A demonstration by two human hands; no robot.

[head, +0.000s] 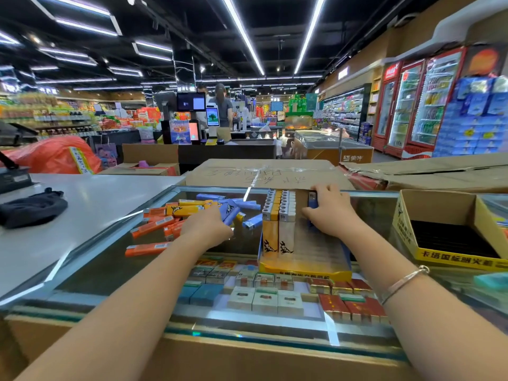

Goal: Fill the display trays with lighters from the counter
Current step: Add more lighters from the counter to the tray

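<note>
Lighters [192,215], light, rigid and smooth-sided, lie loose on the glass table [110,259] under the left hand [209,225], whose grip is hidden, while the right hand [330,213] pinches a blue lighter [312,202] into the display tray [305,268], best held across the flat faces.

2 display trays [305,268], 2 lighter rows [279,215], 2 hands [206,225]
</note>
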